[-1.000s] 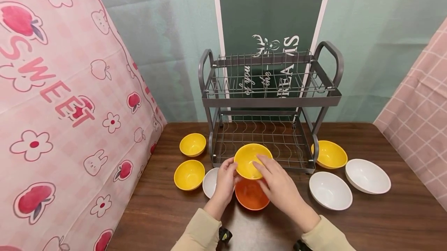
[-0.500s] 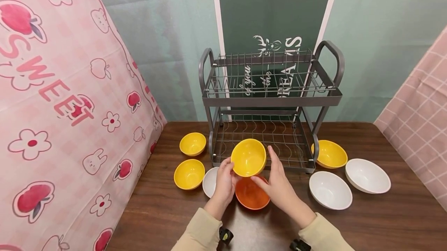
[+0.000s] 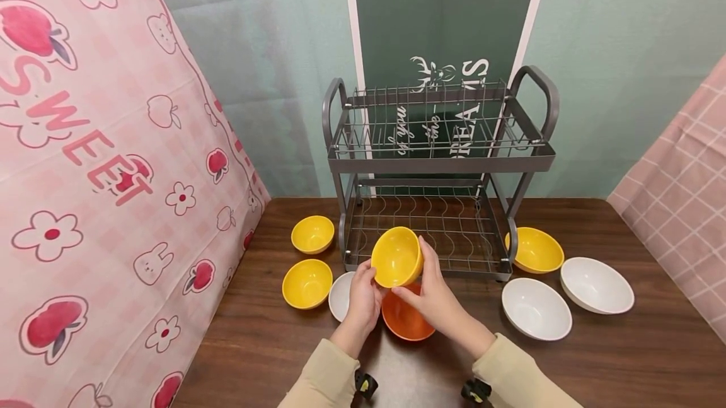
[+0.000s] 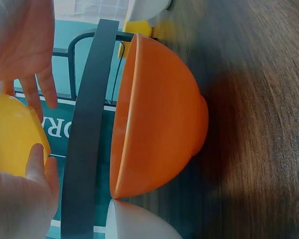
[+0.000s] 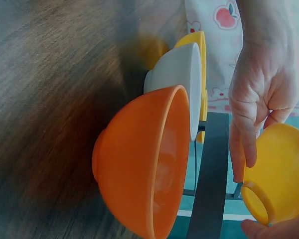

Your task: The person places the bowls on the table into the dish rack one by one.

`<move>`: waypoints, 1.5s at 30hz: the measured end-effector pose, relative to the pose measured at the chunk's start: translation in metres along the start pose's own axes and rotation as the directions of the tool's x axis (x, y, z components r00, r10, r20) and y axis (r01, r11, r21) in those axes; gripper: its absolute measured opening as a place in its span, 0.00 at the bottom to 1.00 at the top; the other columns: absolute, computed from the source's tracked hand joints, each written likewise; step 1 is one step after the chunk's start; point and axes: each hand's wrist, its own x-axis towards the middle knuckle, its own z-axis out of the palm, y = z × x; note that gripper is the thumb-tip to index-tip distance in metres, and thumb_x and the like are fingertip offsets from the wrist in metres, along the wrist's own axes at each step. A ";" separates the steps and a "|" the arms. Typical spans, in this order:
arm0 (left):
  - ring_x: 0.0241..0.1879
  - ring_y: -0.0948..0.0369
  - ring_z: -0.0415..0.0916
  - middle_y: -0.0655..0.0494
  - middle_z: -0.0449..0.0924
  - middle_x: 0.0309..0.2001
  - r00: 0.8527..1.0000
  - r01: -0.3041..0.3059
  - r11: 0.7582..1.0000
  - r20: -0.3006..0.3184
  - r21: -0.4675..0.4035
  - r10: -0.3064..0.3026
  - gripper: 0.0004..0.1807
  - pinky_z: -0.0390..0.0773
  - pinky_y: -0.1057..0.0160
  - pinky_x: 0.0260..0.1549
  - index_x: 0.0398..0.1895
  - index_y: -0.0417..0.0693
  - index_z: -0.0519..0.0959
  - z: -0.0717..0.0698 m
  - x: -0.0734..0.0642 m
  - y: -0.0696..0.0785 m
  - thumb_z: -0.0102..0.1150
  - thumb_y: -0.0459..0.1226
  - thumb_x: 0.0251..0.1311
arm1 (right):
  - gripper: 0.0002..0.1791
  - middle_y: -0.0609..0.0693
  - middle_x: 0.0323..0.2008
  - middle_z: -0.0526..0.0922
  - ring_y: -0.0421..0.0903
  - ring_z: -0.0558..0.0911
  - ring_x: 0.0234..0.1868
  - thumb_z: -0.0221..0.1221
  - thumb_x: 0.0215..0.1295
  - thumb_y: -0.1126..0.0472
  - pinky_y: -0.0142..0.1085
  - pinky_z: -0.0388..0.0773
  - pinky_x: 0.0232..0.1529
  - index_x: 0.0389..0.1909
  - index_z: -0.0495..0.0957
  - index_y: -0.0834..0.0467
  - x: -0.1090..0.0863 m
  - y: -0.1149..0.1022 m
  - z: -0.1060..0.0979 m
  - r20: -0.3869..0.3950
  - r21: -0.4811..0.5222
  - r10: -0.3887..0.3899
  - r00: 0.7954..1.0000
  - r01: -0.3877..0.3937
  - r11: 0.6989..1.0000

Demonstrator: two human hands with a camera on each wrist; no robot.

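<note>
A small yellow bowl (image 3: 398, 256) is held up tilted over an orange bowl (image 3: 407, 316). My left hand (image 3: 365, 297) grips its left side, thumb by the rim. My right hand (image 3: 439, 301) is at its right side, fingers straight and thumb spread toward the underside. The right wrist view shows the foot of the yellow bowl (image 5: 274, 174), with my left hand's fingers (image 5: 249, 142) against it. In the left wrist view, my right hand (image 4: 22, 59) has extended fingers overlapping the bowl's edge. A white bowl (image 3: 340, 297) is partly hidden behind my left hand.
A grey two-tier dish rack (image 3: 439, 165) stands behind the hands. Two yellow bowls, one in front (image 3: 307, 284) and one behind (image 3: 313, 234), sit to its left. At right are another yellow bowl (image 3: 535, 250) and two white bowls, one nearer (image 3: 536, 309) and one farther right (image 3: 597, 285).
The held yellow bowl has shifted left and tilted more. My right hand has come off its inside, swung to its right side and followed it left. My left hand has kept its grip.
</note>
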 end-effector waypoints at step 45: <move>0.46 0.51 0.77 0.52 0.83 0.40 0.825 -0.401 -0.095 0.404 0.911 0.395 0.08 0.68 0.47 0.56 0.37 0.45 0.82 -0.030 0.022 0.014 0.57 0.35 0.56 | 0.62 0.59 0.66 0.54 0.57 0.68 0.58 0.72 0.38 0.60 0.54 0.70 0.58 0.71 0.40 0.54 0.082 0.011 -0.029 -0.008 -0.043 0.041 0.999 -0.041 0.998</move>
